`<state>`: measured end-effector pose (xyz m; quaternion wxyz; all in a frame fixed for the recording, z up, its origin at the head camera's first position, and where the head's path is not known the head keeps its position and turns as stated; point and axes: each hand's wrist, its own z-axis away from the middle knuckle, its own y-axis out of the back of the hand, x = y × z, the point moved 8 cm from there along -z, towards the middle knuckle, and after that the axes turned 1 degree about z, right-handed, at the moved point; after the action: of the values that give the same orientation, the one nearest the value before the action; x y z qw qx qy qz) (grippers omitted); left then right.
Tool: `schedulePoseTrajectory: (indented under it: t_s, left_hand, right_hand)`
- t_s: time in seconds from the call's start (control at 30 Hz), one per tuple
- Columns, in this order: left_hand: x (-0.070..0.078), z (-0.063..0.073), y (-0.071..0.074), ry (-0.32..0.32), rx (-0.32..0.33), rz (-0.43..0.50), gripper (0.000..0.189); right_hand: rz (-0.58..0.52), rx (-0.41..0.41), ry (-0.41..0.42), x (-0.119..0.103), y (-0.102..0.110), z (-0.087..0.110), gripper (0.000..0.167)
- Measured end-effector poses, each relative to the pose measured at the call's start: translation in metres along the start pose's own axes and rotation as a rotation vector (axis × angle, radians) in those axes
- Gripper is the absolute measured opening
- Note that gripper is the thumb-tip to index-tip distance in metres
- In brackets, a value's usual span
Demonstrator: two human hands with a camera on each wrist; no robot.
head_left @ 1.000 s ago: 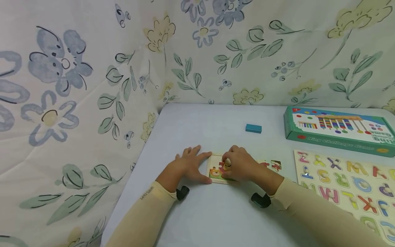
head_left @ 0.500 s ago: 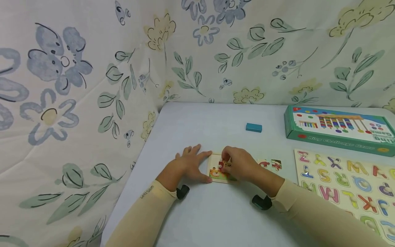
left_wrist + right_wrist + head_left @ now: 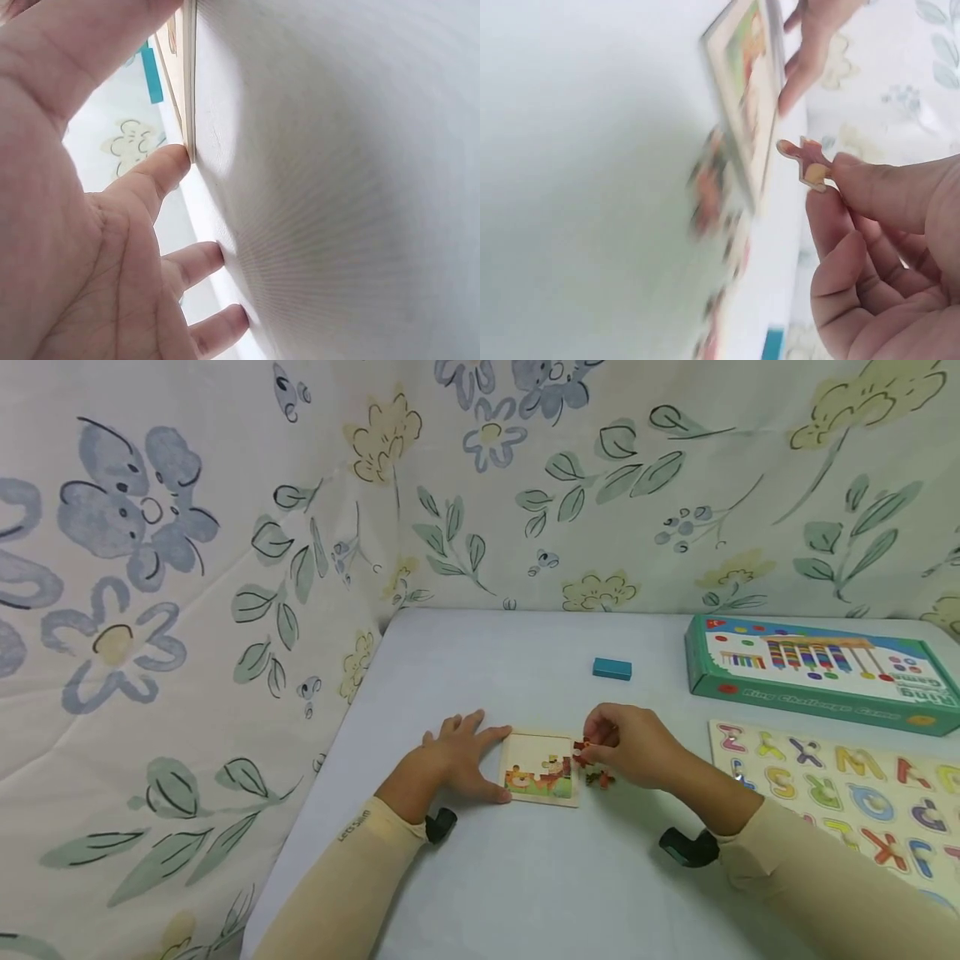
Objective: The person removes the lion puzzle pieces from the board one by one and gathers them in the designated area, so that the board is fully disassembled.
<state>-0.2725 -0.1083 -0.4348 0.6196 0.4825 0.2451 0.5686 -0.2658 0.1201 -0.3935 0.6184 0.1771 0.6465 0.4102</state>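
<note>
My left hand [image 3: 456, 764] lies with fingers spread at the left side of a small wooden puzzle board [image 3: 534, 749]. Thumb and index finger touch the board's edge, and in the left wrist view the other fingertips meet the white surface. Joined pieces with an orange animal picture [image 3: 521, 779] fill the board's lower part. Just right of the board, my right hand [image 3: 633, 747] pinches a reddish-brown jigsaw piece [image 3: 810, 161] between thumb and fingertips, raised off the table. Beneath that hand lies a loose piece [image 3: 601, 779]; more loose pieces [image 3: 707, 187] show blurred in the right wrist view.
A small teal block [image 3: 612, 669] sits behind the board. At the back right is a green Ring Challenge Game box [image 3: 817, 672], with a wooden letter board [image 3: 813, 772] in front of it. Floral cloth [image 3: 480, 510] hangs along the table's left and back.
My right hand has moved right, from over the board to beside it, with the jigsaw piece between its fingers. The picture part of the board is now uncovered. My left hand stays in place.
</note>
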Motion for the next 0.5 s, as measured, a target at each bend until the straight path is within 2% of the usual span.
schedulePoseTrajectory:
  t_s: [0.23,0.4,0.5]
  left_hand:
    - [0.001,0.002,0.002,0.005,-0.013,0.013,0.103]
    - [0.002,0.002,0.002,-0.002,-0.010,0.013,0.103]
    - [0.002,0.001,0.001,-0.004,-0.005,0.018,0.104]
  right_hand:
    - [-0.004,-0.035,-0.084,0.043,0.014,0.027,0.020]
    - [-0.010,-0.048,-0.115,0.056,0.013,0.034,0.022]
    - [0.025,-0.038,-0.119,0.059,0.011,0.036,0.021]
